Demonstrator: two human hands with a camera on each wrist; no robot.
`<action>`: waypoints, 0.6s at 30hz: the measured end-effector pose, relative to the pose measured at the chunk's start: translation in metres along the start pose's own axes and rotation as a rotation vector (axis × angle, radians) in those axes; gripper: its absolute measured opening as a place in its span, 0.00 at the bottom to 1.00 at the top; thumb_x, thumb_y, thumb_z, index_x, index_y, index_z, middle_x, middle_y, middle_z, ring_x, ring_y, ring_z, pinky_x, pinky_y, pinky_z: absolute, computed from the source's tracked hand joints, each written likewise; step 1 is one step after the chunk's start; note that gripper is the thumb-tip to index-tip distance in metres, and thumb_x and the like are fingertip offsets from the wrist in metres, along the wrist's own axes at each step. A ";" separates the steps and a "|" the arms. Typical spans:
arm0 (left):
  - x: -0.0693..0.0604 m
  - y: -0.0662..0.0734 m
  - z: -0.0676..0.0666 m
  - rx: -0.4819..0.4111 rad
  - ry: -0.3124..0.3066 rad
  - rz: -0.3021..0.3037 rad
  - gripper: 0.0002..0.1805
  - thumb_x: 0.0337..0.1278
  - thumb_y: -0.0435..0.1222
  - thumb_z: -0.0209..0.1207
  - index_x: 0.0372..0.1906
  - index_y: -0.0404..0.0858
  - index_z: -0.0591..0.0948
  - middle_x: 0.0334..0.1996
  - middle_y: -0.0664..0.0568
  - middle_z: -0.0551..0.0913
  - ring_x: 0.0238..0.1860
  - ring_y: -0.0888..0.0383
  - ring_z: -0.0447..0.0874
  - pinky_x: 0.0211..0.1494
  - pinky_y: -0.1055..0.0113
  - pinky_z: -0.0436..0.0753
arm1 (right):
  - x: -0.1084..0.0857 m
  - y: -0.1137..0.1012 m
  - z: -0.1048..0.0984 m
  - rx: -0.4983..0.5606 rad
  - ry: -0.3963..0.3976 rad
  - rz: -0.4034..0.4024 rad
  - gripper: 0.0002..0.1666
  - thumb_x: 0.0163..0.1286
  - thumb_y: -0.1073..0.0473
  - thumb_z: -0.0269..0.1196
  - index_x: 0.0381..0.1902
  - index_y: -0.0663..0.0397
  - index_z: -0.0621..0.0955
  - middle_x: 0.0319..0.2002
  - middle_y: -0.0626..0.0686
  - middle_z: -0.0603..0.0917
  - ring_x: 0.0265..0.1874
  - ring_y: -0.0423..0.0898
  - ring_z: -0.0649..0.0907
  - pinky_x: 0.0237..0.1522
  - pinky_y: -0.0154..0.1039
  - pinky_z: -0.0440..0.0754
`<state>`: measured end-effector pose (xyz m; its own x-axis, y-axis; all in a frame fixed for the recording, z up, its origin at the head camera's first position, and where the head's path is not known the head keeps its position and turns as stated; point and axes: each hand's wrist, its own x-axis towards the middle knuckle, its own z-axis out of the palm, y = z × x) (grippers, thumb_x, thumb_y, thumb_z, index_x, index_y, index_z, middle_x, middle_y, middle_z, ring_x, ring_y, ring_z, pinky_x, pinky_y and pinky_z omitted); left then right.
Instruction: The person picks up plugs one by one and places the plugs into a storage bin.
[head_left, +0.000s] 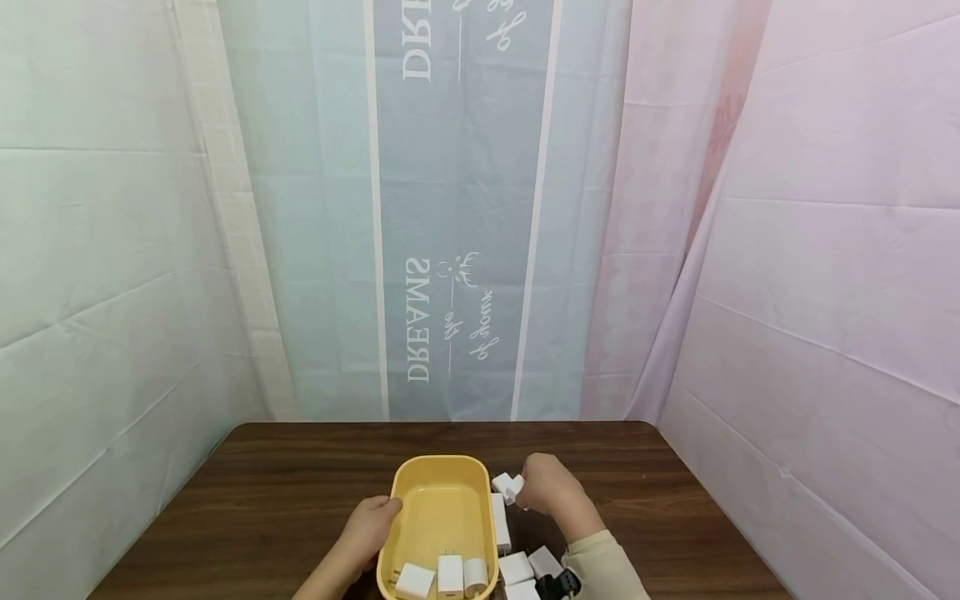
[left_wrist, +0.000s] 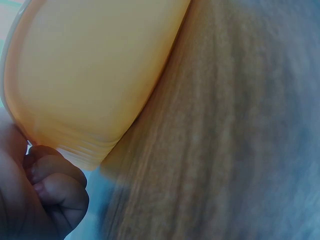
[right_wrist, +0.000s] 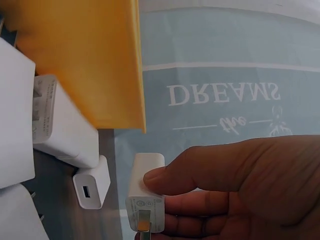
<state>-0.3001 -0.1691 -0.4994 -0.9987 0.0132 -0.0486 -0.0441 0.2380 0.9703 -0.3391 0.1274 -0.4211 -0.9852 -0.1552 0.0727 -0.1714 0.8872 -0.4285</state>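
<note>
My left hand [head_left: 369,529] grips the left rim of a yellow plastic bin [head_left: 437,521]. The thumb lies over the rim and the fingers curl below it on the outside, as the left wrist view shows. Three white chargers [head_left: 450,577] lie inside the bin at its near end. To the right of the bin, my right hand [head_left: 551,487] pinches a white plug charger [right_wrist: 136,185] between thumb and fingers, its metal prongs pointing downward in the right wrist view. Beside the held charger is a small white USB charger [right_wrist: 91,186] on the table.
Several more white chargers [head_left: 516,568] lie along the bin's right side. A black plug [head_left: 558,585] sits among them, near my right sleeve [head_left: 603,567]. The dark wooden table [head_left: 300,467] is bordered by hanging cloth [head_left: 465,208] at the back and both sides.
</note>
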 end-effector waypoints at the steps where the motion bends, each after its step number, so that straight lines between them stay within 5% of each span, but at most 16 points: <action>1: 0.000 0.000 0.000 0.002 0.000 0.000 0.20 0.73 0.40 0.44 0.42 0.28 0.81 0.24 0.48 0.86 0.23 0.56 0.87 0.25 0.64 0.85 | -0.001 -0.002 -0.001 0.004 0.000 -0.006 0.13 0.49 0.68 0.74 0.15 0.52 0.80 0.17 0.49 0.79 0.15 0.42 0.70 0.18 0.36 0.68; 12: 0.000 0.002 0.000 -0.001 -0.004 -0.003 0.21 0.74 0.40 0.44 0.44 0.27 0.81 0.25 0.47 0.86 0.25 0.55 0.88 0.26 0.63 0.85 | -0.014 -0.017 -0.011 0.038 0.003 -0.110 0.27 0.46 0.73 0.65 0.11 0.44 0.60 0.12 0.41 0.54 0.14 0.40 0.53 0.16 0.36 0.51; 18: 0.000 0.003 0.000 -0.017 -0.014 0.007 0.21 0.74 0.40 0.44 0.44 0.27 0.81 0.25 0.47 0.86 0.25 0.55 0.88 0.27 0.63 0.86 | -0.016 -0.023 -0.013 0.055 -0.013 -0.150 0.23 0.46 0.73 0.60 0.12 0.44 0.61 0.14 0.42 0.55 0.15 0.40 0.52 0.17 0.36 0.51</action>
<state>-0.3001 -0.1687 -0.4967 -0.9986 0.0283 -0.0446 -0.0373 0.2212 0.9745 -0.3189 0.1154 -0.4006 -0.9482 -0.2907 0.1279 -0.3163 0.8286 -0.4620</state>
